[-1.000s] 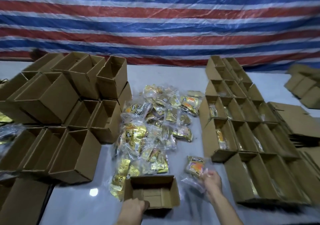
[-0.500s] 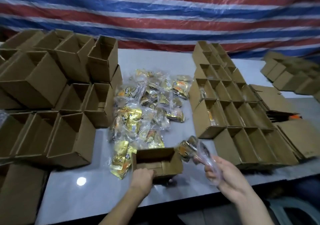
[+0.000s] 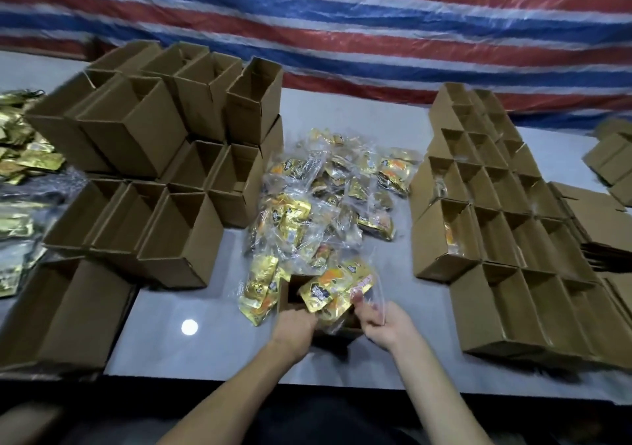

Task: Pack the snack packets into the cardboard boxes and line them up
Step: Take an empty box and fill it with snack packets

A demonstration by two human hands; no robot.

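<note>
A red, white and blue striped tarpaulin [image 3: 342, 17] hangs behind the far edge of the grey bench [image 3: 342, 113]; a round light glare [image 3: 189, 327] sits near its front edge.

gold snack packet [image 3: 337, 290] tilted over small open box [image 3: 293, 295], packet heap [image 3: 318, 205] behind, open box rows [image 3: 496, 239] at right

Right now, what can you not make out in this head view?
- Inside of the open box gripped by the left hand: covered by the snack packet that the right hand pinches.
- Packet print: blurred, too small.
- Contents of the far right boxes: hidden by their walls.
- Gold packets at left: cut off by the frame edge.
</note>
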